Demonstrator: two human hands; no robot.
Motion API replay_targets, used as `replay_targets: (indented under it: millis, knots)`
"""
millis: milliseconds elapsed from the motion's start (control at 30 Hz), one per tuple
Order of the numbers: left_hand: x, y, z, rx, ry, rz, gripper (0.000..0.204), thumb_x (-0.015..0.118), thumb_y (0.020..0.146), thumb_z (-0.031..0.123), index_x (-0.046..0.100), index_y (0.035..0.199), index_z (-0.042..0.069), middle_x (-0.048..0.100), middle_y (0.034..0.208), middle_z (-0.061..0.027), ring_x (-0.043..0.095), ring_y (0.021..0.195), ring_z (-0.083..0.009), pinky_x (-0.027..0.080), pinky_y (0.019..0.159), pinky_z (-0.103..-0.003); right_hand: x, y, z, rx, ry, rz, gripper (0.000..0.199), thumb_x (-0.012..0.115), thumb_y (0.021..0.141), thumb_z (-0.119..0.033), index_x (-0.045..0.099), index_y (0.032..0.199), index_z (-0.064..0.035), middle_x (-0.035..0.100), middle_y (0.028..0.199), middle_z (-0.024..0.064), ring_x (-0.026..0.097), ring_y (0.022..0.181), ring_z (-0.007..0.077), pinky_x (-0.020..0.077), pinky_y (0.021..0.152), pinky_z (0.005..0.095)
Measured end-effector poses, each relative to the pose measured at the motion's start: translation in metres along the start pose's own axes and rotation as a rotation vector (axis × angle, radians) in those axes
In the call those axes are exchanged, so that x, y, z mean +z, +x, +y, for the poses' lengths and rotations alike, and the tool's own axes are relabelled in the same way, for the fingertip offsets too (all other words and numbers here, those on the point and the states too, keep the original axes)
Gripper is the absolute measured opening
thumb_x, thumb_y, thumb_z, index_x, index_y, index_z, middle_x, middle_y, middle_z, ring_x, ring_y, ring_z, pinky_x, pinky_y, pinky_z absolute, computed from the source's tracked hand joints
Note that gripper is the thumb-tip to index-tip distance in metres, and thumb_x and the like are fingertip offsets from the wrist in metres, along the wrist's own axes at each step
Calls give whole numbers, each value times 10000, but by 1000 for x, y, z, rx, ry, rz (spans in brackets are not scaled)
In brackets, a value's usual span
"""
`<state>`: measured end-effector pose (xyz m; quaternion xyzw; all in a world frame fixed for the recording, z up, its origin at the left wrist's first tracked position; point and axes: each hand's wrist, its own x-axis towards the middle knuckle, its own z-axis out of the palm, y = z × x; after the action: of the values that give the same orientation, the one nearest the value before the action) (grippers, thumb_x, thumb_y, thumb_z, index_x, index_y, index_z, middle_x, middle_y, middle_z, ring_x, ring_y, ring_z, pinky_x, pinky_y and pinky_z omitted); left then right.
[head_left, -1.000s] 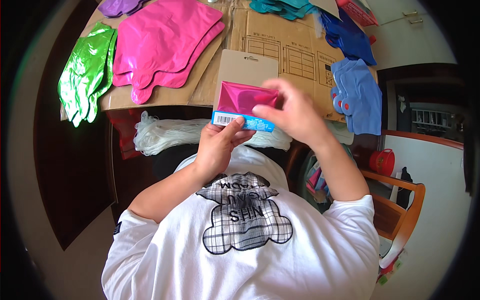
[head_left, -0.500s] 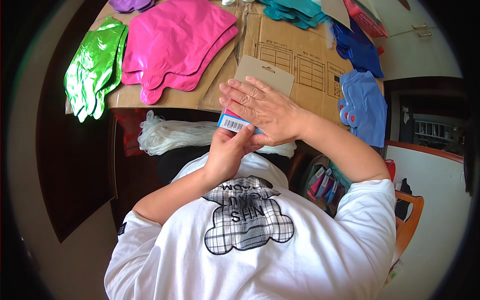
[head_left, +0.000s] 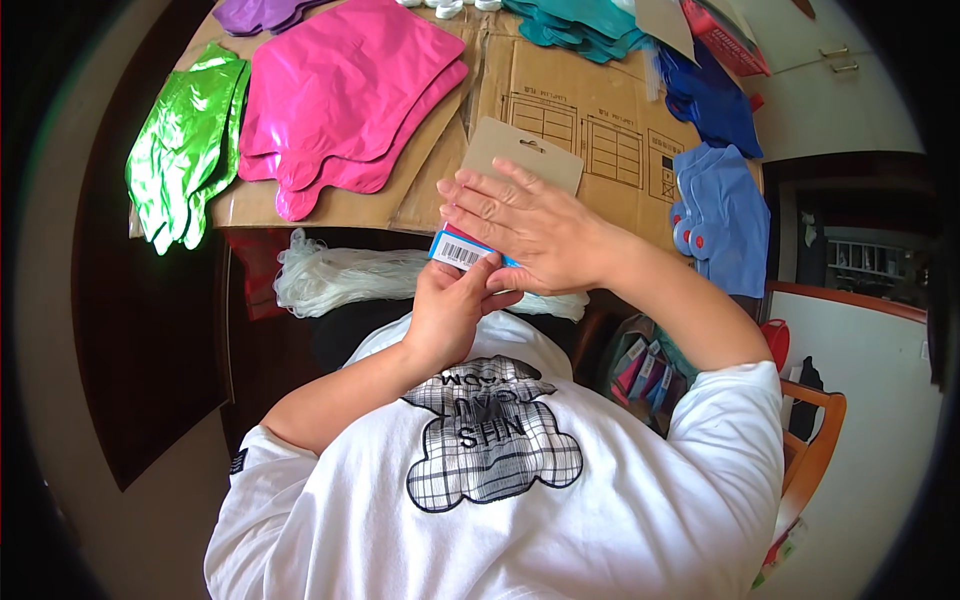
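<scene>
2 hands (head_left: 447,308) (head_left: 535,235) meet at 1 beige hang card (head_left: 530,150), left pinching, right flat over it.

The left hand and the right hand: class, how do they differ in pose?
The left hand grips the carded packet at its lower end; the right hand lies across its front. The left hand is curled, while the right hand is flat and outstretched. Both are bare and on the same packet.
</scene>
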<state>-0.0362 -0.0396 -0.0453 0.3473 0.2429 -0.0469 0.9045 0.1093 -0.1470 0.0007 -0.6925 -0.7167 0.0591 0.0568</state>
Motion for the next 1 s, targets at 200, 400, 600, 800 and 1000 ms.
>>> replay_targets:
  millis: [200, 400, 600, 800, 1000]
  knots:
    - [-7, -1, 0, -39, -85, -72, 183, 506, 988, 139, 550, 1125, 26, 657, 1049, -86, 672, 939, -181, 557, 846, -360, 13, -3, 4, 0, 78, -14, 827, 503, 886, -555, 190, 1509, -111, 144, 1580, 121, 146, 1460, 272, 83, 1177, 499]
    - [-6, 2, 2, 0, -76, -80, 245, 501, 990, 137, 506, 1220, 52, 612, 1160, -70, 648, 986, -177, 553, 841, -359, 7, -2, 4, -37, 98, -29, 832, 470, 893, -584, 191, 1507, -97, 145, 1578, 134, 124, 1464, 285, 61, 1168, 526]
    - [-8, 2, -3, 8, -112, -88, 248, 500, 987, 125, 503, 1218, 35, 613, 1152, -87, 654, 974, -195, 559, 834, -351, 7, 1, -3, 9, 72, -51, 836, 459, 893, -590, 218, 1492, -60, 127, 1578, 158, 92, 1470, 286, 38, 1171, 519]
    - [-1, 0, 0, 49, -158, -81, 213, 498, 992, 127, 545, 1164, 11, 635, 1059, -73, 650, 908, -167, 566, 792, -308, -2, 2, -3, -11, 123, -53, 833, 430, 915, -602, 177, 1505, -70, 137, 1574, 158, 115, 1465, 291, 49, 1168, 529]
    - [-8, -1, 5, -2, -61, -73, 220, 522, 983, 174, 594, 1119, 16, 674, 1058, -93, 668, 969, -201, 559, 853, -348, -65, 48, 74, 344, 639, 321, 307, 609, 893, -266, 661, 1117, -62, 655, 1128, 110, 608, 1074, 261, 453, 947, 433]
